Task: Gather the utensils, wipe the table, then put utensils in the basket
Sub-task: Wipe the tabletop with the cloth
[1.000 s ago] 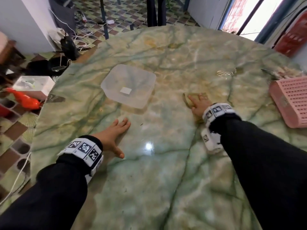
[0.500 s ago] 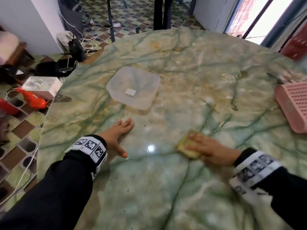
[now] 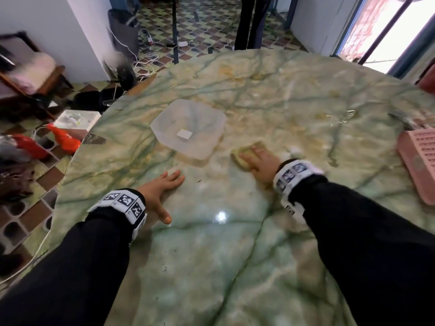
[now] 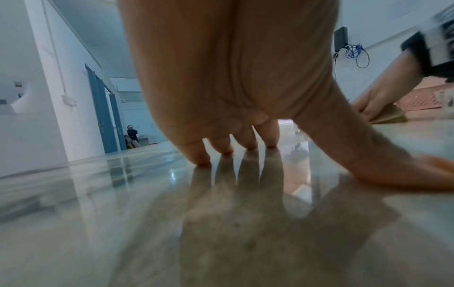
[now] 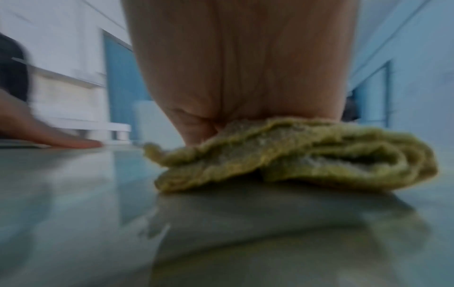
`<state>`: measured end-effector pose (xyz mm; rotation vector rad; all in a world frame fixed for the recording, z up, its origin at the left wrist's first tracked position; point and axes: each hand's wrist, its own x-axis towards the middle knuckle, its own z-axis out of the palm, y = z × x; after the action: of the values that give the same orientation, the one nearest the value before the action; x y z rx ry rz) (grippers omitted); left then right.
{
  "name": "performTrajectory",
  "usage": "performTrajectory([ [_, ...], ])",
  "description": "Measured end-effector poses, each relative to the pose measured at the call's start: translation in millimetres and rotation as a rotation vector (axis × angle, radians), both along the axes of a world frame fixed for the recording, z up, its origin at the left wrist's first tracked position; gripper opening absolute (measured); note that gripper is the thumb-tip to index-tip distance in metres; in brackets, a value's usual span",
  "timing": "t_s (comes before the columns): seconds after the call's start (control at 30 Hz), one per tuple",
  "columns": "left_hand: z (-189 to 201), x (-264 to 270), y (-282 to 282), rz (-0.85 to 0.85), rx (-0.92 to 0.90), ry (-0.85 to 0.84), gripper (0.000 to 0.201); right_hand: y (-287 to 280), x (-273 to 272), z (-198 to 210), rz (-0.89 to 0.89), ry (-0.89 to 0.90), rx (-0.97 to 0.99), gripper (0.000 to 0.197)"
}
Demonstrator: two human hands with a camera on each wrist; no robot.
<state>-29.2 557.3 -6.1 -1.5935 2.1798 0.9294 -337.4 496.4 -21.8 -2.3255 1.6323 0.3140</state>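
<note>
My right hand (image 3: 255,161) presses flat on a folded yellow-green cloth (image 3: 255,145) on the green marble table (image 3: 235,255), just right of a clear plastic tub (image 3: 188,128). In the right wrist view the cloth (image 5: 307,155) lies bunched under my palm. With fingers spread, my left hand (image 3: 162,187) rests flat on the table, and its fingertips (image 4: 236,143) touch the glossy surface. A pink basket (image 3: 421,161) sits at the right edge. Metal utensils (image 3: 404,121) lie just behind it, partly hidden.
A small shiny patch (image 3: 343,116) glints on the table's far right; I cannot tell what it is. Left of the table, the tiled floor holds a chair (image 3: 30,74), red objects (image 3: 63,140), a white box and cables. Someone's dark legs (image 3: 254,22) stand beyond the far edge.
My right hand swept the cloth towards me, then back out and left to beside the tub. The left hand stayed planted on the table.
</note>
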Motion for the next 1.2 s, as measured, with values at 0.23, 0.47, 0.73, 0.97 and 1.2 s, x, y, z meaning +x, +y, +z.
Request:
performTrajectory([
  [0.23, -0.2, 1.2, -0.7, -0.003, -0.007, 0.003, 0.129, 152.8, 2.3, 6.3, 0.445, -0.038, 0.204, 0.076],
  [0.47, -0.1, 4.3, -1.6, -0.077, -0.055, 0.005, 0.125, 136.1, -149.5, 9.9, -0.442, 0.083, 0.086, 0.072],
  [0.73, 0.5, 27.3, 7.1, -0.209, -0.247, 0.025, 0.109, 95.8, -0.4, -0.7, -0.581, 0.116, 0.054, 0.063],
  [0.97, 10.7, 90.4, 10.5, -0.269, -0.254, 0.018, 0.099, 207.5, 227.4, 9.1, -0.089, -0.039, 0.151, 0.059],
  [1.2, 11.2, 127.2, 16.0, -0.405, -0.143, -0.021, 0.113, 306.6, 149.4, 13.9, -0.156, -0.125, 0.241, 0.048],
])
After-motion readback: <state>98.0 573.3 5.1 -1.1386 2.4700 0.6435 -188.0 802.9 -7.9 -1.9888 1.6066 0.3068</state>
